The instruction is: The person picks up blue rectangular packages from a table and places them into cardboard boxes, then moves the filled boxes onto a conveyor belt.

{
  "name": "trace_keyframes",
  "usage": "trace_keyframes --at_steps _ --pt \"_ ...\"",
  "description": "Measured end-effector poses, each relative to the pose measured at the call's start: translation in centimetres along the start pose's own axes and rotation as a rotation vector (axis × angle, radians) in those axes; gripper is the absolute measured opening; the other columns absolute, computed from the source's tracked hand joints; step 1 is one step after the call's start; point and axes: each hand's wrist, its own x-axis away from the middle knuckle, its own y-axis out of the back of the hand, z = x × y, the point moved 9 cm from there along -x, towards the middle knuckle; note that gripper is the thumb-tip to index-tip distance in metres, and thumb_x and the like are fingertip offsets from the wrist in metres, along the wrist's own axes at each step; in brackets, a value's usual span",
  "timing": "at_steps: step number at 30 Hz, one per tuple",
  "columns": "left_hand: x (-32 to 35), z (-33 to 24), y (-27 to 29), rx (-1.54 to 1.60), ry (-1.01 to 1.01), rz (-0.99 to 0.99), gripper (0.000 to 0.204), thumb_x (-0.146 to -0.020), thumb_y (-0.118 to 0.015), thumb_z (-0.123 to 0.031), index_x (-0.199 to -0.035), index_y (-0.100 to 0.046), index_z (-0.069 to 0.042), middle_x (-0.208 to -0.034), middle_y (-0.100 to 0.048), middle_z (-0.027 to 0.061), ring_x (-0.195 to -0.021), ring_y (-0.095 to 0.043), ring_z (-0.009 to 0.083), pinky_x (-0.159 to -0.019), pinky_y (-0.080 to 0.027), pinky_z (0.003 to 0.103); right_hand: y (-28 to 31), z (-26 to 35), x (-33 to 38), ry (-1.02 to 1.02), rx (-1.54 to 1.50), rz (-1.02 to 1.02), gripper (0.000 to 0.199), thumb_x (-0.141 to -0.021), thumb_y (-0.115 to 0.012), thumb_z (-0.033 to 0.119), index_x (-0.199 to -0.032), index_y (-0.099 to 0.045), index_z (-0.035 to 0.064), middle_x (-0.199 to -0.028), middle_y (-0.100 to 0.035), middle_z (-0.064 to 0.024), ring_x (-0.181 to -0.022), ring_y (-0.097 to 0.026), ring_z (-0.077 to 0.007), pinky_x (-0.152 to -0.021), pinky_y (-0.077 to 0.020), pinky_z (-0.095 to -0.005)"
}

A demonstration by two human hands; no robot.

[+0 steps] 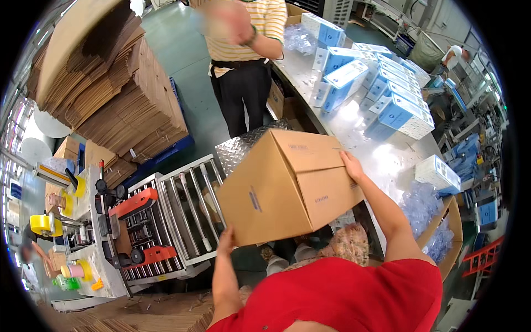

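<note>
A brown cardboard carton [260, 193] is held up in front of me, tilted, with its flaps folded closed on the side turned to the right. My left hand [225, 242] grips its lower left corner, fingers partly hidden behind the cardboard. On the opposite side, my right hand [352, 167] clasps the upper right edge by the flap. The carton hangs between a roller conveyor [193, 216] on the left and a metal table [354, 130] on the right. Beyond its far edge lies a diamond-pattern metal plate [235, 152].
Several blue-and-white boxes [345, 83] stand on the table. An open carton [454, 232] with clear air cushions [423, 216] is at right. Left are a carton-sealing machine [135, 205] and stacked flat cardboard [133, 105]. A person in a striped shirt [235, 47] stands across.
</note>
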Motion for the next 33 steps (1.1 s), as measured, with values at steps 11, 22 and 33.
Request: trace_keyframes --at_steps 11,22,33 --pt "24.5 -31.8 -27.6 -0.534 -0.339 0.429 0.054 -0.091 -0.057 -0.011 -0.138 -0.034 0.002 -0.133 -0.049 0.0131 -0.121 -0.048 0.0194 -0.101 -0.039 0.034 -3.2 3.1 7.0 -0.318 -0.461 0.293 0.082 -0.088 -0.04 0.065 -0.145 -0.03 0.0064 -0.152 -0.024 -0.0121 -0.141 -0.014 -0.0312 -0.11 -0.0158 -0.0545" --pt "16.1 -28.5 -14.4 -1.123 -0.377 -0.51 0.073 -0.082 -0.059 -0.001 -0.144 -0.019 0.001 -0.138 -0.04 0.0292 -0.123 -0.045 0.041 -0.102 -0.038 0.041 -10.8 15.2 11.3 0.428 1.002 0.025 0.095 -0.08 -0.067 0.038 -0.147 -0.009 0.0005 -0.147 -0.021 -0.0251 -0.127 -0.033 -0.0384 -0.088 -0.0398 -0.0538" --pt "12.2 -16.5 -6.6 -0.724 0.126 -0.052 0.079 -0.088 -0.064 -0.02 -0.145 -0.014 0.003 -0.144 -0.03 0.0239 -0.126 -0.037 0.0323 -0.105 -0.032 0.04 -2.0 7.2 1.8 0.695 1.077 0.02 0.06 -0.083 -0.06 0.039 -0.126 -0.048 -0.0004 -0.122 -0.049 -0.016 -0.116 -0.043 -0.0303 -0.092 -0.0368 -0.0425"
